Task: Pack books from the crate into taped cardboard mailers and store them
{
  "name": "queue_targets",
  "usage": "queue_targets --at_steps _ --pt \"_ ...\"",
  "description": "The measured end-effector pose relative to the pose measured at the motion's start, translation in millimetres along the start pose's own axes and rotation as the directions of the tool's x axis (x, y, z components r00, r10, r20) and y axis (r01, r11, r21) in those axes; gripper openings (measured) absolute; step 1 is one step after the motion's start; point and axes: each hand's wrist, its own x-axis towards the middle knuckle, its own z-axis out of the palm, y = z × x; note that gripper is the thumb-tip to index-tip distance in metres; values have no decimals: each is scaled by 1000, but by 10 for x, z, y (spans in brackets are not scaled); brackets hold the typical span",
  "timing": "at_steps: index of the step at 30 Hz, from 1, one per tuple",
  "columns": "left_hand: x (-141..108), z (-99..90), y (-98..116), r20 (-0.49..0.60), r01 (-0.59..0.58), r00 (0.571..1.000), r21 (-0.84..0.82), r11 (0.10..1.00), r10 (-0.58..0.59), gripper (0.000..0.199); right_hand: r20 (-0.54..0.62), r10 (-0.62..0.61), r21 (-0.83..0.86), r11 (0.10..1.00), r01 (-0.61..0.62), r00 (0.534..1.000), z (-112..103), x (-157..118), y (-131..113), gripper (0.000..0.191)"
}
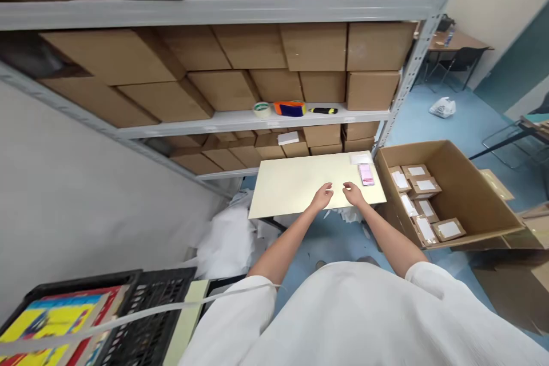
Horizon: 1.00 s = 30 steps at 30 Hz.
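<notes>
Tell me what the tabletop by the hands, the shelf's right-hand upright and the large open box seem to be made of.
Tabletop: possibly laminated or painted board; pale cream, flat and smooth, though its core is not visible.
Shelf upright: probably painted metal; light grey, with rows of punched holes.
Large open box: most likely cardboard; brown, matte, thin-walled.

"What's at four o'clock?"
"One left hand (pixel 321 197) and one right hand (pixel 353 194). That's two!"
"And little boxes (pixel 449 230) at three o'clock?"
"I see seven, in one big box (pixel 476 200)."
"Twelve to two o'clock?"
"One tape roll (pixel 261 109), one orange-and-blue thing (pixel 290 108), one yellow-and-black cutter (pixel 323 110)."
</notes>
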Motion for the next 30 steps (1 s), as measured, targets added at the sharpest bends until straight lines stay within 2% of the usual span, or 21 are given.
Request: queue_targets --at_steps 4,8,11,14,16,18,22,26,30 --pt "-230 -666 -262 -106 31 994 -14 999 -32 44 141 -56 -20 998 59 988 642 -26 -451 29" --pt "-469 -1223 -518 -256 65 964 -38 997 -72 44 283 -115 -45 990 133 952 1206 18 -826 27" --pt "-656 -1586 -679 -379 114 915 -81 990 -137 45 393 -176 -43 977 209 903 1641 94 -1094 27" --pt "-852 -1952 -810 -512 139 838 -133 981 -188 44 500 -254 -21 952 304 828 2139 181 -1399 27" --pt "-1000 -2208 -887 -597 141 773 -166 976 -213 43 574 -313 9 926 376 757 2499 220 -1635 27" --pt "-1171 -2456 -956 -673 142 701 -193 971 -236 44 645 -374 57 893 446 666 2860 223 -1890 27" --pt "-1593 -2848 -1072 -809 152 518 -234 960 -279 46 751 -464 178 827 533 469 3521 78 -2377 27" --pt "-2141 -3046 -1160 -888 152 337 -275 949 -311 45 823 -498 277 771 573 272 4051 -307 -2741 28" --pt "-2818 -3075 -1228 -931 150 166 -302 941 -325 46 856 -510 369 714 595 82 4426 -923 -3002 28"
